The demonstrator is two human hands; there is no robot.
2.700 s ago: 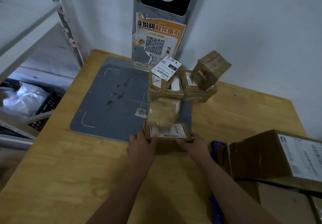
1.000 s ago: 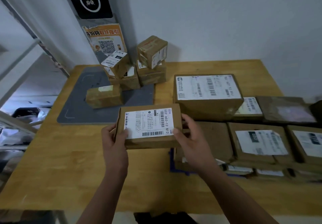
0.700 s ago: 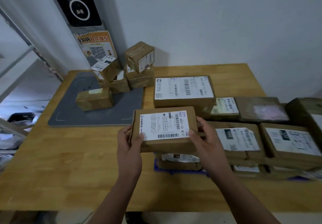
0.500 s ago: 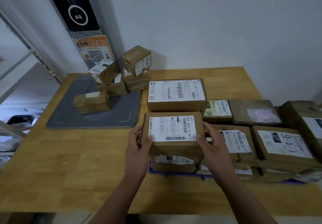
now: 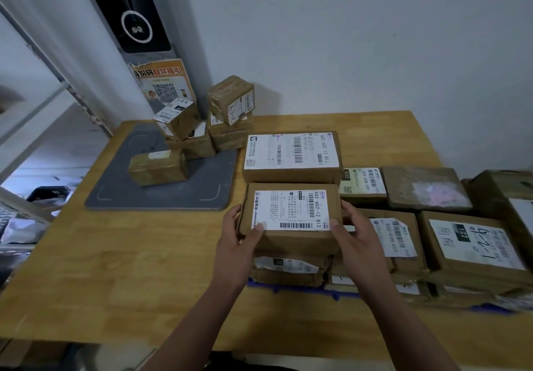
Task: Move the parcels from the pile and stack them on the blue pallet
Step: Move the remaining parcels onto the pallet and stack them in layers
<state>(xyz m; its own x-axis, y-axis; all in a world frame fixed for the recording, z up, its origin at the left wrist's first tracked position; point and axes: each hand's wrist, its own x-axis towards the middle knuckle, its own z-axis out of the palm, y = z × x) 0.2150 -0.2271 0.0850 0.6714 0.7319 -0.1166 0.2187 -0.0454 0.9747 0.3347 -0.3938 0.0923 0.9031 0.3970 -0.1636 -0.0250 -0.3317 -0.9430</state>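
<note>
A brown cardboard parcel (image 5: 291, 241) with a white label rests on top of a lower parcel (image 5: 288, 269) at the left end of the stack. My left hand (image 5: 236, 243) grips its left side and my right hand (image 5: 354, 238) grips its right side. The blue pallet (image 5: 305, 289) shows only as a thin edge under the stacked parcels. Behind it lies a larger labelled parcel (image 5: 291, 154). The pile (image 5: 207, 122) of small brown parcels stands at the back left on a grey mat (image 5: 121, 192), with one parcel (image 5: 158, 167) lying apart in front.
Several more labelled parcels (image 5: 473, 243) cover the pallet to the right. The wooden table (image 5: 121, 278) meets a white wall at the back. A kiosk post with an orange QR poster (image 5: 161, 82) rises behind the pile. Shelving and a dark crate (image 5: 46, 194) stand at the left.
Both hands picked the labelled parcel up from the mat's front edge, carried it right and lowered it onto the left end of the stack. My view swung right with it.
</note>
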